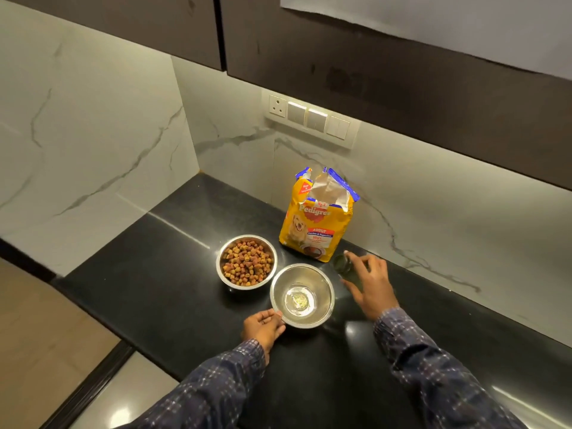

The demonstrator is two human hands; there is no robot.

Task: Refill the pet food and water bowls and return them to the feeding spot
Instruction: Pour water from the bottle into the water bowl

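Two steel bowls stand on the black counter. The far bowl is full of brown kibble. The near bowl holds a little clear water over a sticker at its bottom. My left hand grips the near bowl's left rim. My right hand is spread around a dark glass standing right of the bowls; fingers touch it, the grip looks loose. An open yellow dog food bag stands upright behind the bowls.
A marble backsplash runs behind and to the left, with a socket and switch panel above the bag. Dark wall cabinets hang overhead. The counter's edge drops to a tan floor at the lower left.
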